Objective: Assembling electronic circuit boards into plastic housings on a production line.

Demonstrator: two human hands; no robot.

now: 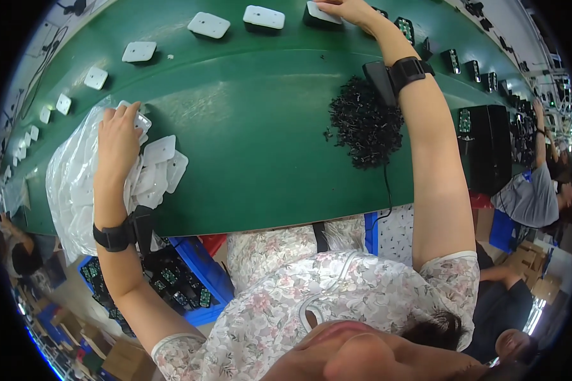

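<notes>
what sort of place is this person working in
Most likely an electronics assembly line: a long green workbench carries a row of white-topped black units and a heap of small black parts, while a blue bin below holds green circuit boards.

Through the head feed I see the left-hand grip point(119, 134) touching white plastic covers point(160, 150) at a clear plastic bag point(70, 184). The right-hand grip point(351, 10) touches a white-topped black case point(315, 15) across the green counter point(254, 146), beyond a heap of small black parts point(362, 127).
</notes>
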